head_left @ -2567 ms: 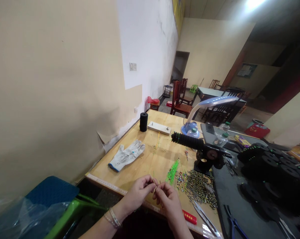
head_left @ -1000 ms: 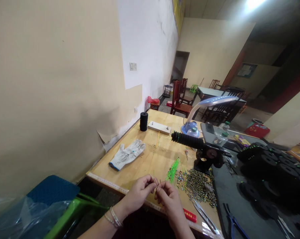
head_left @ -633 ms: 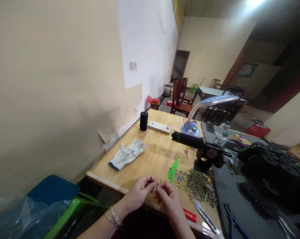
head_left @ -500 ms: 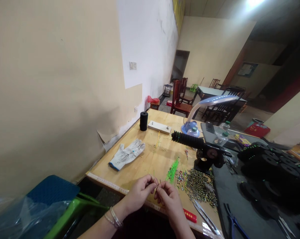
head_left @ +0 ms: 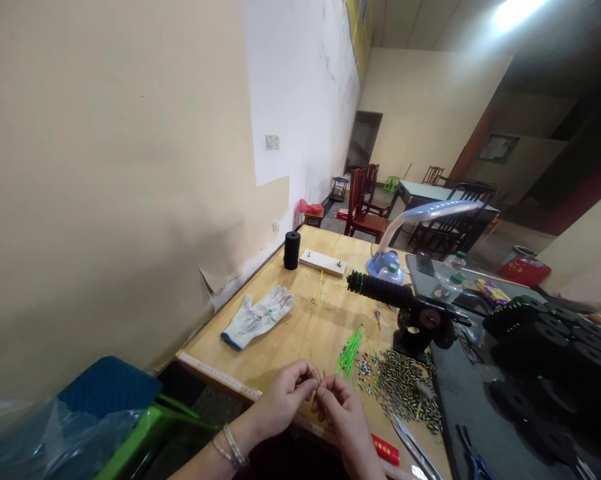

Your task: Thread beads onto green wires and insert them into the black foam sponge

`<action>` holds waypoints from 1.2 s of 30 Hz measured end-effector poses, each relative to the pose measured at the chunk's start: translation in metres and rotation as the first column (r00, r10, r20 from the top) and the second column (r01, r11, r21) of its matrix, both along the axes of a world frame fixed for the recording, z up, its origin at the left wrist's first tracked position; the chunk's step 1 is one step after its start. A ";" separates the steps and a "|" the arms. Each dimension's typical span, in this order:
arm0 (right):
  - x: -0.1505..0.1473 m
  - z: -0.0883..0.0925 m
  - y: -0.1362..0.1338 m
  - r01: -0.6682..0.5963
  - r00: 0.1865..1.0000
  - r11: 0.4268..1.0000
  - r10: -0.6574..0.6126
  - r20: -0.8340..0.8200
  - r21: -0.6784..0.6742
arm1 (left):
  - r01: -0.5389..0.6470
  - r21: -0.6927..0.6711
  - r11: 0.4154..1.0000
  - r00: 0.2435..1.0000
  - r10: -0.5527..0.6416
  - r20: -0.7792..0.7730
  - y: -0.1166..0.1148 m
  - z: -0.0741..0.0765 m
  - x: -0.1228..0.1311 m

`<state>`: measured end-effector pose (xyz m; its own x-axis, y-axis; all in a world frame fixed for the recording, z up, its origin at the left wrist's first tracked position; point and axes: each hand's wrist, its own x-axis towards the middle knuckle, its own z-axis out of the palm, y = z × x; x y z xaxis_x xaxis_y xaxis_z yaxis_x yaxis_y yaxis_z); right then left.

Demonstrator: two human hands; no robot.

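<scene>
My left hand [head_left: 285, 399] and my right hand [head_left: 343, 413] meet over the near edge of the wooden table [head_left: 275, 347]. Both pinch a very small piece between thumb and fingertips, too small to name. A thin pale strand shows at the left fingertips. Just beyond the hands lie a bundle of bright green sticks [head_left: 349, 345] and a heap of small dark striped beads [head_left: 405, 387]. A black winder on a stand [head_left: 414, 320] carries a long black ribbed roller [head_left: 378, 289] behind them.
A white work glove [head_left: 257, 316] lies at the left. Further back stand a black spool [head_left: 292, 250], a white board with pegs [head_left: 323, 262] and a blue desk lamp [head_left: 388, 257]. A red lighter [head_left: 386, 450], scissors [head_left: 415, 453] and black reels [head_left: 545, 333] sit right.
The view has shifted slightly up and right. Both hands stay pinched together at the table's near edge, with only small finger movements.
</scene>
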<state>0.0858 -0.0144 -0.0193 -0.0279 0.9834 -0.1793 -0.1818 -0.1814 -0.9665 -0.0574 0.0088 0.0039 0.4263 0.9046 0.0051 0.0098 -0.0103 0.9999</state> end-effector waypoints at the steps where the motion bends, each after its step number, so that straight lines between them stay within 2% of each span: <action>1: 0.001 0.000 0.000 -0.009 1.000 1.000 0.009 0.008 0.007 | 0.003 0.004 1.000 1.000 -0.003 -0.007 0.000 -0.001 -0.001; 4: 0.008 0.001 0.003 -0.005 0.996 0.999 0.001 0.090 0.049 | 0.023 0.034 0.999 0.995 -0.020 -0.094 0.001 -0.001 -0.003; 8: 0.016 0.009 0.009 0.088 0.970 0.984 -0.119 0.211 0.153 | 0.091 0.103 0.991 0.950 -0.055 -0.306 0.003 0.003 -0.005; 11: 0.014 0.015 0.014 0.072 0.978 0.985 -0.100 0.182 0.154 | 0.156 0.124 0.980 0.906 -0.092 -0.414 0.003 0.007 -0.004; 14: 0.007 0.015 0.019 0.052 0.992 0.991 -0.065 0.111 0.123 | 0.232 0.128 0.964 0.876 -0.150 -0.459 0.003 0.007 -0.003; 18: 0.003 0.012 0.022 0.105 0.992 0.991 -0.110 0.068 0.082 | 0.280 0.140 0.950 0.837 -0.170 -0.520 0.004 0.007 -0.002; 21: 0.006 0.012 0.022 0.159 0.986 0.986 -0.162 0.046 0.053 | 0.282 0.121 0.952 0.821 -0.174 -0.544 0.003 0.011 -0.001; 27: 0.013 0.011 0.024 0.287 0.953 0.957 -0.289 -0.092 -0.030 | 0.236 0.093 0.967 0.836 -0.153 -0.527 -0.001 0.022 0.002; 36: 0.021 0.004 0.030 0.364 0.913 0.928 -0.372 -0.165 -0.077 | 0.214 0.094 0.972 0.853 -0.139 -0.504 -0.001 0.019 0.003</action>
